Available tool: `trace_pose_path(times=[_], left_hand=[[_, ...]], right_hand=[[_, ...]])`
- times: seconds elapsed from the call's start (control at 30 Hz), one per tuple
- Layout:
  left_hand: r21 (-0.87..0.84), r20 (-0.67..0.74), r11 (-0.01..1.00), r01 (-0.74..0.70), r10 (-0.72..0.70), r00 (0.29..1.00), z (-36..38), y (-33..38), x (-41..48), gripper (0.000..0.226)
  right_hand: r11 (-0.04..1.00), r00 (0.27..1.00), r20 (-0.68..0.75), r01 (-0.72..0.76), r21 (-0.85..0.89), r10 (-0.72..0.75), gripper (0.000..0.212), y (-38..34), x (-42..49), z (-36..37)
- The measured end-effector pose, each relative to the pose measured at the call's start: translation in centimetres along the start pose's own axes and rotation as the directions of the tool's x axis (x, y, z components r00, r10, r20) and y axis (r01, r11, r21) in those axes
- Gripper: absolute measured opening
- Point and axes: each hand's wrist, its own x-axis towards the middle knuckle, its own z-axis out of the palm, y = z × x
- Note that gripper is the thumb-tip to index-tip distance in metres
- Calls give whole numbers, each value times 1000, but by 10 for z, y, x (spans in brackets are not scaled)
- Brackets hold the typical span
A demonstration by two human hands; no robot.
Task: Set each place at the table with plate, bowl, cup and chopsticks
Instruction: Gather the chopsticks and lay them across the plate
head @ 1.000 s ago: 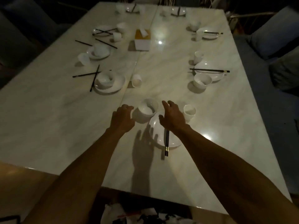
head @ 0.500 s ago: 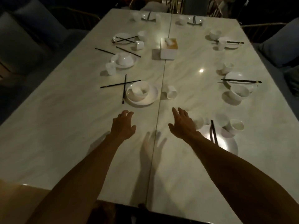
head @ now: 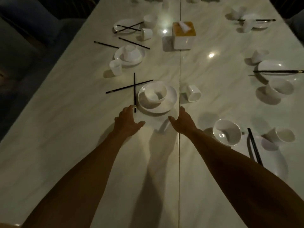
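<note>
Your left hand (head: 127, 122), right hand (head: 182, 123): fingers spread, empty, flanking near rim of plate (head: 158, 110), probably to reposition it. Bowl (head: 155, 92) sat in plate; chopsticks (head: 134, 96) lay crossed left of plate; cup (head: 193, 93) lay tipped right of plate.

Left hand (head: 126, 124) and right hand (head: 182, 124), fingers outstretched, apparently empty, beside dim plate (head: 158, 109) with bowl (head: 155, 93)

White plate (head: 166, 107); black chopsticks (head: 134, 89); pale marbled table (head: 65, 129).
</note>
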Motion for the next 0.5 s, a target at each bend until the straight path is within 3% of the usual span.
trace_pose_path(times=[0.17, 0.4, 0.5], left_hand=[[-32, -98, 999, -30, 26, 995, 1, 26, 65, 124], [-11, -19, 992, -123, 123, 992, 17, 56, 132, 140], [-18, 27, 986, -167, 168, 985, 26, 61, 149, 139]], right_hand=[[927, 977, 1, -203, 316, 213, 66, 6, 56, 15], [869, 967, -50, -201, 453, 250, 50, 14, 98, 39], [820, 962, -58, -195, 539, 267, 55, 15, 104, 44]])
